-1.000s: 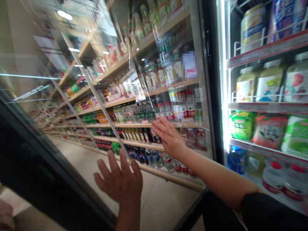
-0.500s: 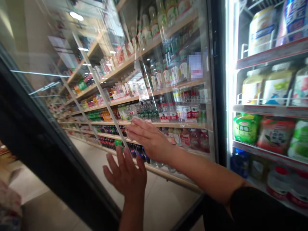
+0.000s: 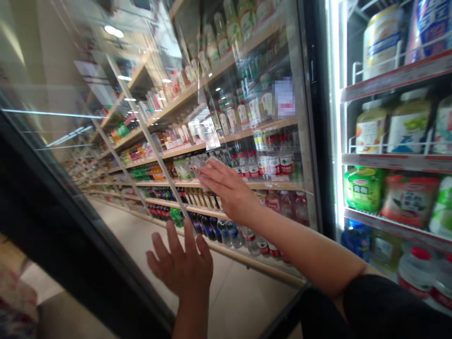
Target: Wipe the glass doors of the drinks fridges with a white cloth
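Note:
Both my hands lie flat against the glass door (image 3: pixel 268 56) of a drinks fridge, which stands swung out to my left. My right hand (image 3: pixel 226 186) is spread open on the pane at mid height, fingers pointing left. Lower down, my left hand (image 3: pixel 181 263) is open too, fingers pointing up, palm toward the glass. Neither hand holds anything. The glass mirrors shop shelves full of bottles.
On the right the open fridge shows lit wire shelves (image 3: pixel 395 162) with large jugs and bottles: a green jug (image 3: pixel 363 188), white-capped water bottles (image 3: pixel 420 275) lower down. The door's black frame (image 3: pixel 70 235) runs across the lower left. A patterned cloth shows at the bottom left corner.
My right hand slid left across the glass, then a little up and right again. The left hand stayed low on the pane, shifting only slightly. The view swung a bit.

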Tool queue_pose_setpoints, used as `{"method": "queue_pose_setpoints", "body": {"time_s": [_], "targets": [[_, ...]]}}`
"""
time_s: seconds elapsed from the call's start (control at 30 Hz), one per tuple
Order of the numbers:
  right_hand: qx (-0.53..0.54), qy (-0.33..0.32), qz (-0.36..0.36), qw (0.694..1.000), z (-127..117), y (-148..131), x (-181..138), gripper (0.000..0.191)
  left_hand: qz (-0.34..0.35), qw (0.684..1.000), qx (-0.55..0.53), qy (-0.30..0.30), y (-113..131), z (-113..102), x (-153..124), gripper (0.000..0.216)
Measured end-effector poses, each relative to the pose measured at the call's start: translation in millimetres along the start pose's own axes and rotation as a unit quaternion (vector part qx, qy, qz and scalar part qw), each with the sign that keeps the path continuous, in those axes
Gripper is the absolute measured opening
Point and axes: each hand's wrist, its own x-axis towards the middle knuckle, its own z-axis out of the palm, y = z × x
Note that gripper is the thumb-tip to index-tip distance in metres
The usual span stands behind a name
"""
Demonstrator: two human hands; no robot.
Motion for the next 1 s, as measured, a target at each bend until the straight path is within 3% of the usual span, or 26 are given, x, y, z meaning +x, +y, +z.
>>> {"method": "queue_pose_setpoints", "body": {"time_s": [0.1, 0.27, 0.43, 0.67, 0.83, 1.0], "targets": [[0.019, 0.060, 0.016, 0.998, -5.8, 8.6, -21.0, 0.061, 0.007, 1.000, 0.012, 0.017, -0.4, 0.5, 1.2, 0.070], [0.021, 0.037, 0.025, 0.999, -22.6, 28.4, -43.9, 0.069, 0.011, 1.000, 0.012, 0.014, 0.4, 0.0, 1.3, 0.070], [0.001, 0.097, 0.119, 0.988, -52.0, 72.0, -42.1, 0.060, 0.009, 1.000, 0.009, 0.013, 0.0, 0.4, 0.6, 0.070], [-0.043, 0.148, 0.238, 0.959, -77.1, 94.6, -102.6, 0.044, 0.005, 1.000, -0.001, 0.010, -1.3, 1.1, -1.2, 0.072], [-0.057, 0.184, 0.292, 0.937, -94.6, 122.2, -96.2, 0.039, 0.004, 1.000, 0.004, 0.011, 0.9, 0.2, 0.6, 0.073], [-0.086, 0.201, 0.293, 0.931, -97.6, 136.0, -90.8, 0.040, 0.004, 1.000, 0.019, 0.012, 3.7, -1.0, -0.5, 0.071]]}}
